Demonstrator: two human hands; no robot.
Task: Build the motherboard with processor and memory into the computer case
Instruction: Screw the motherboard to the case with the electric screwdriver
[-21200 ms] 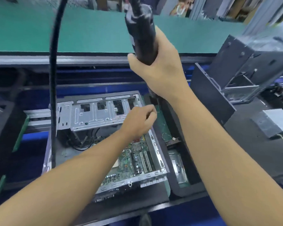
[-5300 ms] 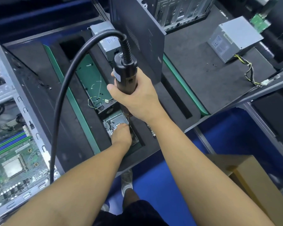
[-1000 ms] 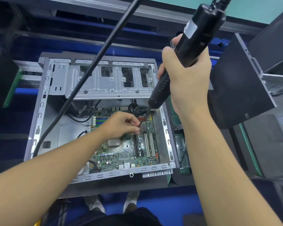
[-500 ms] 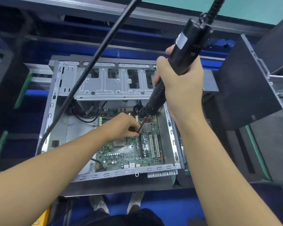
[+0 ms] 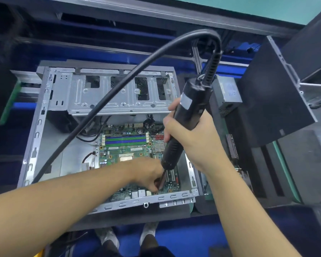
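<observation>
Green motherboard (image 5: 126,145) sits in our grey metal case (image 5: 50,112); right hand (image 5: 195,143) grips the black electric screwdriver (image 5: 185,115), left hand (image 5: 146,173) fingers (image 5: 152,186) pinch its bit (image 5: 161,179).

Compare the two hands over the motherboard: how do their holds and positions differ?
The right hand wraps its fingers round the electric screwdriver body; the left hand only pinches the bit near its tip. The right hand sits high above the motherboard; the left hand is low, by the board's near edge, close to the case rail. Both hold the same tilted tool.
</observation>
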